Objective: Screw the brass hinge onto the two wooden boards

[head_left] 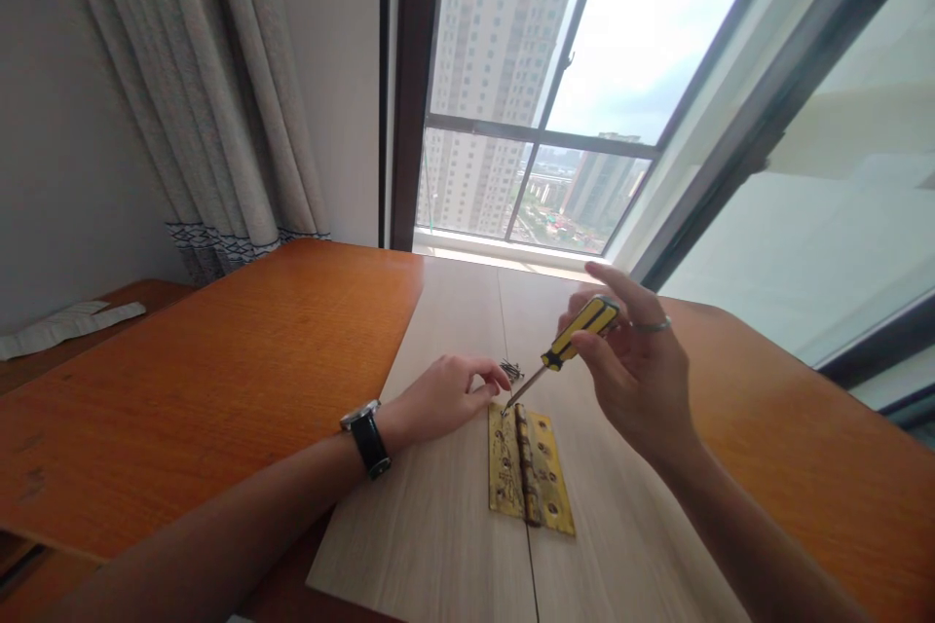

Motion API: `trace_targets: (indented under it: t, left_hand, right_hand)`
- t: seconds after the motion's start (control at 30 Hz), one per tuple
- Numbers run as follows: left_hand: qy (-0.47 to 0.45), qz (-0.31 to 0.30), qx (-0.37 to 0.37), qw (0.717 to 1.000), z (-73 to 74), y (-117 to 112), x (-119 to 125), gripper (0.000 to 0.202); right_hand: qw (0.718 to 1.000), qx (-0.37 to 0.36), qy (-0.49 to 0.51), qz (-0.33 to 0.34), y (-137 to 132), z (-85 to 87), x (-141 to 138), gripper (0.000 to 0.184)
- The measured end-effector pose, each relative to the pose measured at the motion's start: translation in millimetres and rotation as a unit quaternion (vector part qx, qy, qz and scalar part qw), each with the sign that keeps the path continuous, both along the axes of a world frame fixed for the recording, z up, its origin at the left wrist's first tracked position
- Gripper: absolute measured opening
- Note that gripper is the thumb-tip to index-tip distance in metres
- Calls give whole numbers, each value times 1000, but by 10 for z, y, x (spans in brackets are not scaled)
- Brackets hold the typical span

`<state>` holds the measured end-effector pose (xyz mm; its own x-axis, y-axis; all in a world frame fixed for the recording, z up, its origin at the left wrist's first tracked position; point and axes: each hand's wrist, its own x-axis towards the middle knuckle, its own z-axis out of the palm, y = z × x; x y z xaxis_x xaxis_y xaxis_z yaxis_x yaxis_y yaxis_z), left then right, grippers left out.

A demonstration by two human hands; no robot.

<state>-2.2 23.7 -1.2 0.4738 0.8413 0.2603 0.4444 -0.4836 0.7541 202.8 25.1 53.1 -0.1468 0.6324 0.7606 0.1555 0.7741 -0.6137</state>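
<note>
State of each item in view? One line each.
Brass door hinge: flat, opened out, tarnished, on pale wood board.
Screwdriver: gripped in right hand, tip at hinge's top edge.
Small screws: loose heap on board.
Left hand: resting, fingers curled by the heap.
Wristwatch: on left wrist.
Curtain: hanging in folds.

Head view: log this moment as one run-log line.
left hand: beside screws | right hand: holds yellow-black screwdriver | brass hinge: flat on pale wood board

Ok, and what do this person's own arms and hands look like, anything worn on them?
The left forearm and right forearm are bare, no sleeves showing. A wristwatch with a black strap and silver-coloured case sits on the left wrist; the right hand wears a thin silver-coloured ring.
</note>
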Motion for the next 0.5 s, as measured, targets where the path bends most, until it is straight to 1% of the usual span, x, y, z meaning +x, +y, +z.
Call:
trace_targets:
  t: [0.07, 0.13, 0.23, 0.33, 0.43, 0.5]
  left_hand:
    - [3, -3, 3, 1000, 4, 3, -4, 26]
    - [3, -4, 5, 1000, 7, 5, -7, 26]
    - [1, -2, 4, 1000, 8, 2, -5, 28]
    - [-3, 3, 4, 1000, 9, -6, 2, 28]
    - [-7, 10, 4, 1000, 12, -13, 10, 28]
    - [-5, 11, 3, 1000, 15, -15, 11, 30]
  right_hand:
    - [999, 17, -43, -21, -23, -14, 8, 44]
    - [998, 28, -62, -1, -48, -11, 11, 42]
    - [997, 27, -50, 48, -80, 22, -5, 43]
    - [998, -13, -22, 64, -88, 61, -32, 44]
    - [998, -49, 12, 48, -67, 88, -43, 40]
    - [999, -42, 17, 24, -50, 95, -34, 35]
